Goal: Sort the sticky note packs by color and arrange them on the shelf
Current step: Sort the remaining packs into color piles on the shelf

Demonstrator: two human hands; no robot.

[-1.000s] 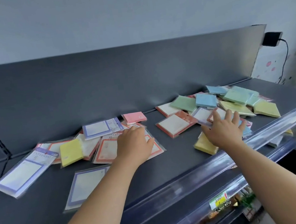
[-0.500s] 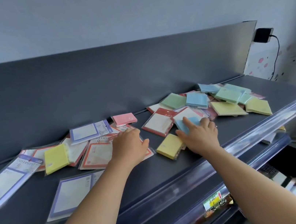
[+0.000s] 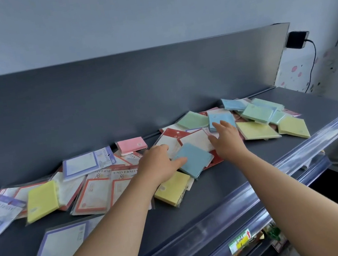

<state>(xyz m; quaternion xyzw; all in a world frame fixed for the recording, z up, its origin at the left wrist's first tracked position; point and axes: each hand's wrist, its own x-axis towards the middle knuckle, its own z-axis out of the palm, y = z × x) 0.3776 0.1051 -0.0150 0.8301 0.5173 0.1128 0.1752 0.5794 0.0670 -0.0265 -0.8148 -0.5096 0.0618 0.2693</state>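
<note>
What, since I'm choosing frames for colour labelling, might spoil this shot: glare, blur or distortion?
Head view: light soft, even, colours read clearly. Head view: glare streaks on the clear front rail, sheen on sleeved packs. Head view: wide angle bows the shelf; left hand and the blue pack it holds look slightly soft.

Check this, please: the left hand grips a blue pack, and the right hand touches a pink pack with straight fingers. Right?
One thing is wrong. The head view shows the right hand touching a light blue pack with straight fingers, not a pink one; the pink pack lies untouched further left. The left hand does grip the blue pack.
</note>
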